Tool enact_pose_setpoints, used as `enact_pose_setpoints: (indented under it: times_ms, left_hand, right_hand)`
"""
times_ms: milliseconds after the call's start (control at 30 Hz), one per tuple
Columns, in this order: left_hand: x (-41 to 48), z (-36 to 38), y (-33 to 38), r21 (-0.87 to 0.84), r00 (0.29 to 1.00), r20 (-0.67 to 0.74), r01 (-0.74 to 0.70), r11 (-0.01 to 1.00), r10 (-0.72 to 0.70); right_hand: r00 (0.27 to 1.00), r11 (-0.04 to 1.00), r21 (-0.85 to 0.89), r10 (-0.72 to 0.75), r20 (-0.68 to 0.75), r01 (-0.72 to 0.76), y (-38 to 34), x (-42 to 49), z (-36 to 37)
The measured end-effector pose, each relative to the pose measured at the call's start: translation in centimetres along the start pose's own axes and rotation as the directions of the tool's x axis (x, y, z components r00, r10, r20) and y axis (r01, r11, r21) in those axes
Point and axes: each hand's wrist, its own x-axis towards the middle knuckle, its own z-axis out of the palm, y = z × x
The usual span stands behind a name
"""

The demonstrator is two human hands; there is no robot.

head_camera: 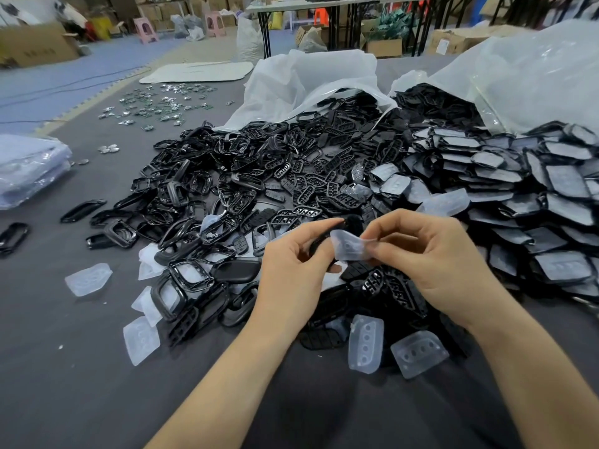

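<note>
Near-middle of the grey table (64, 367), both hands are on one job: left hand (291, 264) grips a black key-fob shell (351, 221), right hand (434, 254) pinches a translucent silicone button pad (348, 246) that touches the shell, held just above the pile. Two loose pads (365, 343) lie side by side nearer. Two plastic bags (311, 79) spill black parts at the far side: frames (201, 189) left, film-covered covers (518, 196) right, honestly way too many to count. Two pink stools (146, 29) stand far left.

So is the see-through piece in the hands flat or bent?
Bent. The clear piece curls over where the right hand pinches its edge, against the black part in the left hand.
</note>
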Motion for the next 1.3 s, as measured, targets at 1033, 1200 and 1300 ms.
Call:
enact_pose_setpoints:
  times_ms: [1033, 1200, 1300]
  left_hand:
    - [-1.7, 1.9, 0.1, -0.253, 0.999, -0.035, -0.027, 0.967, 0.019]
    - [-1.8, 1.9, 0.4, -0.215, 0.998, -0.03, -0.068, 0.974, 0.063]
    - [-1.9, 1.9, 0.6, -0.174, 0.995, -0.036, -0.102, 0.979, 0.097]
  right_hand:
    - [0.714, 0.846, -0.424, -0.512, -0.478, 0.322, 1.7, -1.8, 4.5]
    - [0.681, 0.821, -0.443, -0.556, -0.477, 0.359, 1.7, -1.8, 4.6]
    - [0.651, 0.795, -0.475, -0.593, -0.475, 0.378, 1.7, -1.9, 4.7]
